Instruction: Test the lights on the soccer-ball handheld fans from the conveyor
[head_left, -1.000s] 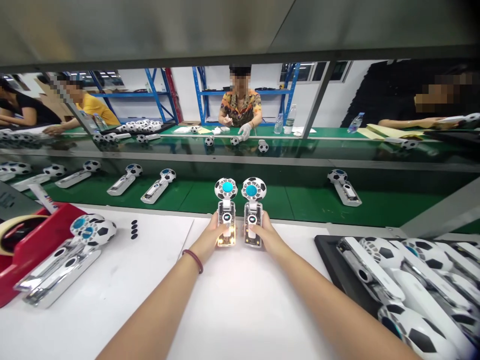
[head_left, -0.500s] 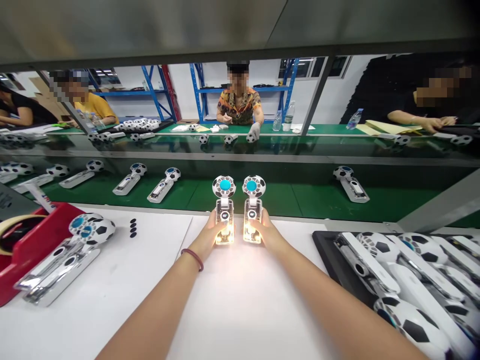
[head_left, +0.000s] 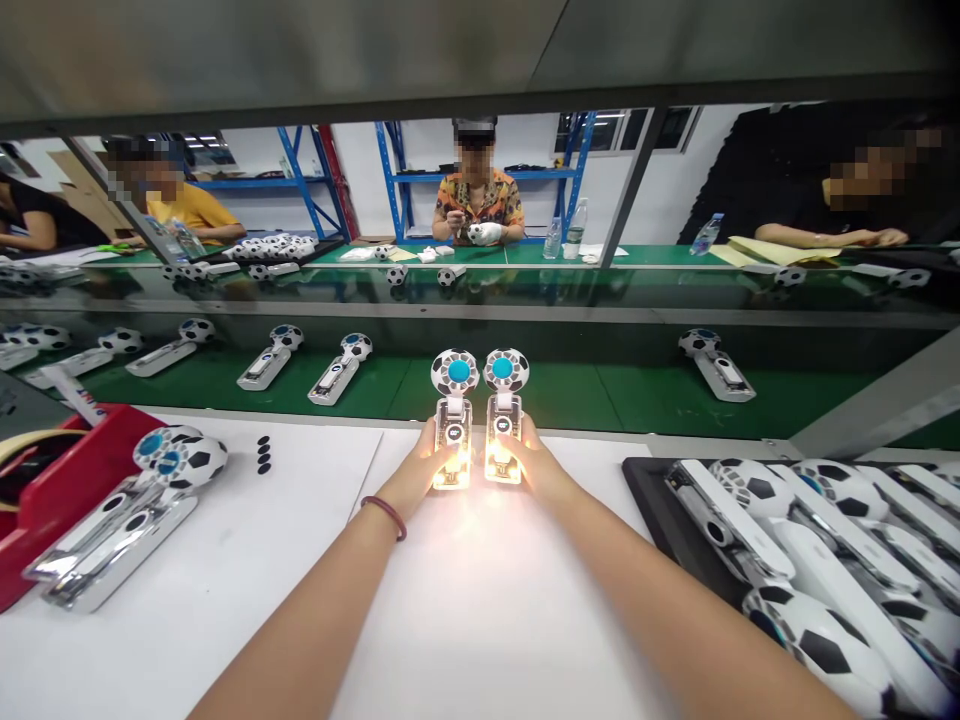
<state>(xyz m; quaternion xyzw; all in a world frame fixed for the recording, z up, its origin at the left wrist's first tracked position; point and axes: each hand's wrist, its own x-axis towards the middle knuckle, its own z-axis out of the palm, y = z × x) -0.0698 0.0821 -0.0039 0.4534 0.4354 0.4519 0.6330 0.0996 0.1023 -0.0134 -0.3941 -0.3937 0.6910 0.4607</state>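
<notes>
Amber light [head_left: 444, 478] is on: from afar I have the left hand [head_left: 418, 476] gripping one football-topped device [head_left: 454, 412], the right hand [head_left: 538, 468] its twin [head_left: 503, 408], over the white table [head_left: 480, 620]. Both lit, neither set down; the tray [head_left: 643, 505] holds more units [head_left: 821, 645] (finished or waiting, I can't tell)

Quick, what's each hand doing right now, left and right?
Left hand: closed, holding a lit football-headed device, thumb on its front.
Right hand: closed, holding a matching lit device.
</notes>
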